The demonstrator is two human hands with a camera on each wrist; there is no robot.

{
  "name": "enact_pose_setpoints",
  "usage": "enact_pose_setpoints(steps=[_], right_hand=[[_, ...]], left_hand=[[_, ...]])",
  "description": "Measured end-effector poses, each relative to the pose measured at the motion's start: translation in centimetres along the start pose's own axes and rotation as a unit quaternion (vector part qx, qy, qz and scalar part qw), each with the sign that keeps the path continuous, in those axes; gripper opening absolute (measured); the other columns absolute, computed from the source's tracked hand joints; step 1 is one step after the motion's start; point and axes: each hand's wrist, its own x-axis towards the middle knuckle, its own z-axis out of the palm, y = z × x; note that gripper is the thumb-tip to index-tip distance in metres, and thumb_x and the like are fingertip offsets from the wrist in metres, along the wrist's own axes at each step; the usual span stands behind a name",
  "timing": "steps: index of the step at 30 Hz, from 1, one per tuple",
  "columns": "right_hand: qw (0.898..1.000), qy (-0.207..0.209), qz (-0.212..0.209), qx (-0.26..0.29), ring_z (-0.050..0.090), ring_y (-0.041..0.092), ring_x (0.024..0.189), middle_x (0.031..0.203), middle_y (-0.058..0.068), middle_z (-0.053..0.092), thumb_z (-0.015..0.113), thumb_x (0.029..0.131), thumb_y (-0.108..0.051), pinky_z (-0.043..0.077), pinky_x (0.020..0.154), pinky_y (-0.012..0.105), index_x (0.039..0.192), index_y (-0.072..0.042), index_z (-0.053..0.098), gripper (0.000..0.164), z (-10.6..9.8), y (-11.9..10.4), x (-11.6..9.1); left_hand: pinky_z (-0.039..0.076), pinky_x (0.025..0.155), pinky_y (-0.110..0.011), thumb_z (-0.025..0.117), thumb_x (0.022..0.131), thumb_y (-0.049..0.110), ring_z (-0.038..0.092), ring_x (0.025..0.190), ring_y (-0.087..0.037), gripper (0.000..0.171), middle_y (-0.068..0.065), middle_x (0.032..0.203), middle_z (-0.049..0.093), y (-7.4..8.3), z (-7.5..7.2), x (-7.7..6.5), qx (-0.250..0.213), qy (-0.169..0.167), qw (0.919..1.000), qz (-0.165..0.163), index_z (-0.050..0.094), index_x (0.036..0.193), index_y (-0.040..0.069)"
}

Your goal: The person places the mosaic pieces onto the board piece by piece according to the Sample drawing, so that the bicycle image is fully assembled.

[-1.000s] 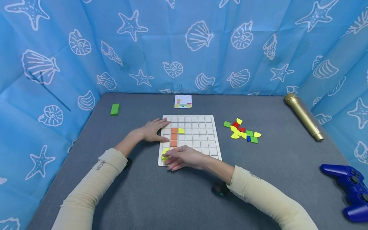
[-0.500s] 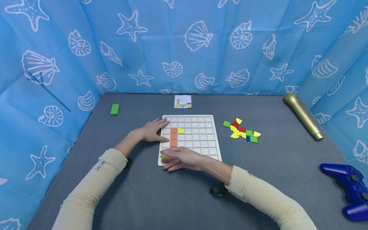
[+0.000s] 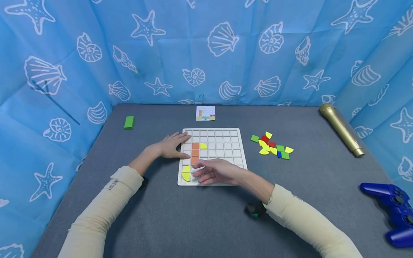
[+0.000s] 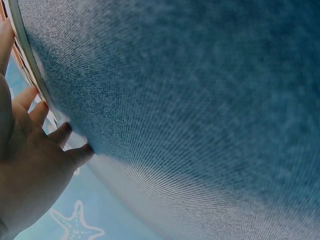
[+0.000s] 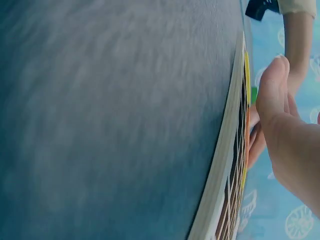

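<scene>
A white grid board point(image 3: 226, 154) lies on the grey table. My left hand point(image 3: 169, 146) rests on its left edge with fingers spread, fingertips at the rim in the left wrist view. Over the lower part of the board hovers my right hand point(image 3: 219, 172), fingers relaxed and holding nothing. Two yellow quarter-round tiles point(image 3: 186, 173) sit one below the other in the lower left cells. Orange square tiles point(image 3: 195, 152) form a column above them, with another yellow quarter-round tile point(image 3: 203, 146) beside the top one.
Loose tiles point(image 3: 264, 146) in yellow, red, green and blue lie right of the board. A printed pattern card point(image 3: 205, 113) lies behind it. Around are a green block point(image 3: 129, 122), a gold microphone point(image 3: 341, 130) and a blue game controller point(image 3: 388, 213). A blue curtain point(image 3: 200, 53) encloses the table.
My right hand has lifted off the lower left yellow tile and moved right and slightly up, uncovering both yellow tiles there. My left hand has stayed in place.
</scene>
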Motion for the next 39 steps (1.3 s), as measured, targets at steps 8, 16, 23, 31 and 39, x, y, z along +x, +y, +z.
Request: enact_pose_setpoints(steps=[8,16,23,31,39], right_hand=[[1.000,0.009,0.000,0.013,0.065,0.020,0.095,0.121,0.018,0.060,0.040,0.104,-0.036,0.048,0.093,0.039,0.140,0.005,0.040,0.055,-2.4,-0.6,-1.5],[0.999,0.034,-0.026,0.024,0.064,0.025,0.100,0.130,0.024,0.054,0.037,0.105,-0.034,0.042,0.098,0.043,0.142,0.008,0.035,0.056,-5.1,-0.7,-3.5],[0.996,0.068,-0.045,0.029,0.062,0.028,0.106,0.134,0.023,0.051,0.034,0.106,-0.032,0.038,0.100,0.046,0.144,0.006,0.032,0.054,-7.2,-1.1,-5.5],[0.991,0.093,-0.083,0.052,0.058,0.031,0.113,0.124,0.016,0.059,0.035,0.106,-0.032,0.043,0.097,0.040,0.144,0.008,0.028,0.055,-9.6,-1.4,-7.5],[0.986,0.114,-0.105,0.064,0.058,0.025,0.114,0.119,0.011,0.062,0.032,0.106,-0.030,0.045,0.096,0.034,0.143,0.004,0.033,0.050,-11.7,-1.1,-9.7]], left_hand=[[0.003,0.111,-0.057,0.060,0.087,0.057,0.001,0.143,-0.034,0.090,-0.008,0.159,0.007,0.1,0.0,0.1,0.000,-0.003,1.0000,-0.003,0.016,0.155,0.016],[0.003,0.110,-0.058,0.059,0.087,0.059,0.000,0.143,-0.035,0.092,-0.008,0.159,0.006,0.0,-0.1,-0.1,-0.002,-0.001,1.0000,0.005,0.015,0.155,0.016],[0.003,0.110,-0.059,0.060,0.087,0.058,0.000,0.143,-0.035,0.092,-0.008,0.159,0.006,-0.2,0.0,0.0,-0.005,-0.002,0.9999,0.009,0.015,0.155,0.015],[0.003,0.111,-0.058,0.059,0.086,0.060,-0.001,0.143,-0.033,0.092,-0.005,0.159,0.005,-0.3,0.1,0.1,-0.004,-0.005,1.0000,-0.001,0.014,0.155,0.018],[0.003,0.110,-0.058,0.059,0.086,0.060,-0.001,0.143,-0.033,0.092,-0.006,0.159,0.005,-0.3,0.1,0.2,0.001,-0.003,1.0000,0.001,0.013,0.155,0.018]])
